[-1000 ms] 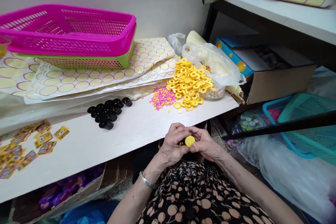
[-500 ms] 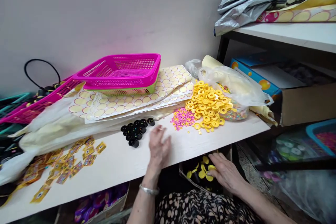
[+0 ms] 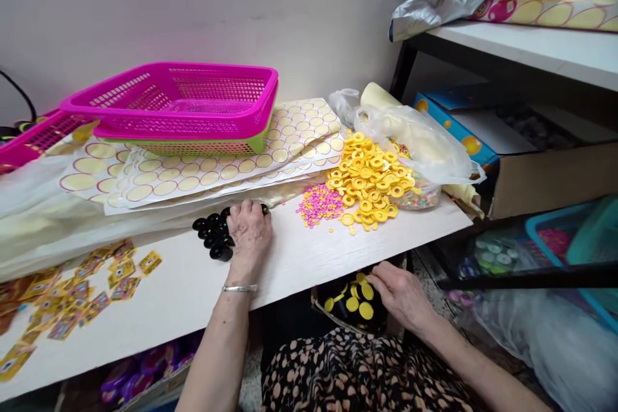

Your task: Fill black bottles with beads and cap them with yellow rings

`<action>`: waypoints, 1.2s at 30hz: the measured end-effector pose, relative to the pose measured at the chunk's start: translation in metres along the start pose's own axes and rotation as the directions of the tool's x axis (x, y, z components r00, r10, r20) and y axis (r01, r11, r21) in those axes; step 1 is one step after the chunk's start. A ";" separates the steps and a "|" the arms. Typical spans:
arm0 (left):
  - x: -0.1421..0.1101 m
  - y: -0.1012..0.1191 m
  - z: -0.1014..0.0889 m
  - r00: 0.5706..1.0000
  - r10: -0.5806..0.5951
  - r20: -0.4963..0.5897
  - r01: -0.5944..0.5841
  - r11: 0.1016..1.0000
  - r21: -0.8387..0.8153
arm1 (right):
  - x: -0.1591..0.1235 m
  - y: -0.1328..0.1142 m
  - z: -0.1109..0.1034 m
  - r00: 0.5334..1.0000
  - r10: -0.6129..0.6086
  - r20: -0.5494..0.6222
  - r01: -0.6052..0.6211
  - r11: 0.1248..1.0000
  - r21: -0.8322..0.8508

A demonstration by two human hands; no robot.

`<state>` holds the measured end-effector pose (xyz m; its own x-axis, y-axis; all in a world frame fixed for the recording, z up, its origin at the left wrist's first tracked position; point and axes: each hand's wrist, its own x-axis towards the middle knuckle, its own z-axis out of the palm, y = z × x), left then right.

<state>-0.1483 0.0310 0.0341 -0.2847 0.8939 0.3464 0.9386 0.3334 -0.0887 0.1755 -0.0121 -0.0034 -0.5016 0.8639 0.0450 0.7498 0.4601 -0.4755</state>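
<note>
My left hand, with a silver bangle at the wrist, rests on the table with its fingers bent down over the right end of a cluster of small black cups. It covers part of the cluster, and its fingertips are hidden among the cups. My right hand is lower, at the right edge of an open box below the table edge. Its fingers are curled together, and what they pinch is hidden. Inside the box lie black pieces and several round yellow caps.
Yellow rings and pink beads are heaped on the table's right. Pink baskets stand on sticker sheets behind. Small printed packets lie at left. A shelf and cardboard box are at right.
My left hand has moved left from beside the black cups onto them, its fingers now bent down. My right hand has drawn toward the box's right edge. The view has shifted slightly.
</note>
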 end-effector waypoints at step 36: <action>-0.087 0.067 0.008 0.988 -0.012 0.156 0.151 0.339 -0.928 | 0.122 -0.052 -0.002 0.971 0.011 0.240 0.041 0.977 -0.211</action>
<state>-0.0619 -0.0220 -0.0093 -0.3227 0.9257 0.1973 0.4565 -0.0304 0.8892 0.0761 0.0701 0.0287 -0.5824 0.7943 -0.1728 0.8026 0.5282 -0.2772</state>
